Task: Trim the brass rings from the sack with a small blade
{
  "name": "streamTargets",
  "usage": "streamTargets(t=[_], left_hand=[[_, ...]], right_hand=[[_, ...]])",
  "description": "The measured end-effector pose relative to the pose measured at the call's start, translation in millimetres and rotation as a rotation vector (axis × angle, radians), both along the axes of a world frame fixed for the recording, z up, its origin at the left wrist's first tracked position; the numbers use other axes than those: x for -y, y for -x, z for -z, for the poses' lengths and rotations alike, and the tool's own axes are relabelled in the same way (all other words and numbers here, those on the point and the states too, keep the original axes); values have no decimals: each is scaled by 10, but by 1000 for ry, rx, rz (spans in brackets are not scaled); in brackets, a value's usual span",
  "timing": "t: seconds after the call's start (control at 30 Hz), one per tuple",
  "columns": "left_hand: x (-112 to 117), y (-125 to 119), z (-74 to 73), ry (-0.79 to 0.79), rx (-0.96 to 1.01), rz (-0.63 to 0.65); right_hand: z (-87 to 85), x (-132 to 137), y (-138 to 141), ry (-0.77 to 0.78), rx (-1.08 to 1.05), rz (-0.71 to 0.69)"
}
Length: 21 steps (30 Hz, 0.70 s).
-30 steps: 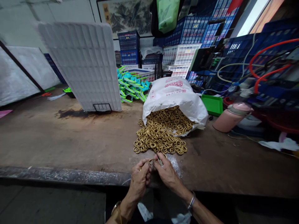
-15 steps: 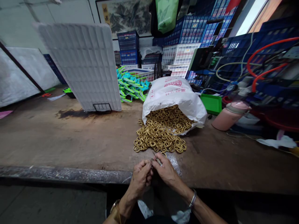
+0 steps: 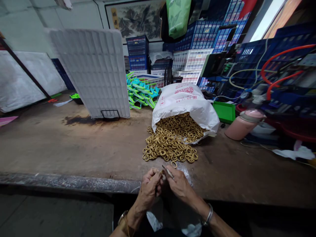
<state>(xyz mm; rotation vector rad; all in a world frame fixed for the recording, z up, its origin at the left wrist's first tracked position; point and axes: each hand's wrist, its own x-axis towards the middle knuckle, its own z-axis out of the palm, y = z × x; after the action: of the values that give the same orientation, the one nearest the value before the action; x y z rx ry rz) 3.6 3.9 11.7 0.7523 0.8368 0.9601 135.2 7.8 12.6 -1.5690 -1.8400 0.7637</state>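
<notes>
My left hand [image 3: 148,185] is closed in a pinch at the table's front edge. Between its thumb and fingers shows a bit of a gold-coloured ring [image 3: 161,173], mostly hidden by the fingertips. Close beside it, my right hand [image 3: 179,185] grips a small slim tool, knife-like [image 3: 170,172], its narrow tip pointing up and left. Just beyond the right fingers a single gold ring [image 3: 173,164] lies on the table. Behind it spreads a pile of gold rings [image 3: 170,148], spilling from the mouth of a white woven sack [image 3: 182,98] lying on its side.
A white ribbed panel [image 3: 96,72] stands upright on the brown table [image 3: 74,151]. Green and turquoise plastic pieces [image 3: 142,92] are heaped behind. To the right are a green tray [image 3: 224,112] and a pink bottle [image 3: 244,124]. Stacked crates [image 3: 192,59] line the back.
My hands have drawn slightly apart, and the gold ring in the left fingers shows more. The lone ring on the table is less covered. The view has shifted a little.
</notes>
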Motion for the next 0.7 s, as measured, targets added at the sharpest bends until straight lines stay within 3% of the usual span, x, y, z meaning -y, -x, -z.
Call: streamTargets(t=[0.13,0.4,0.57,0.7], left_hand=[[-11,2,4,-46,-79,-8],[62,58,-84,-157,-151,-18],[188,82,-185,-95,-24,107],[153,54,-166,66,170,73]], right_hand=[[16,59,-1,-60,193,-92],[-47,42,-25,-30,297,-177],[107,-60,-261,-19,403,13],[153,-159,-417,-33,434,245]])
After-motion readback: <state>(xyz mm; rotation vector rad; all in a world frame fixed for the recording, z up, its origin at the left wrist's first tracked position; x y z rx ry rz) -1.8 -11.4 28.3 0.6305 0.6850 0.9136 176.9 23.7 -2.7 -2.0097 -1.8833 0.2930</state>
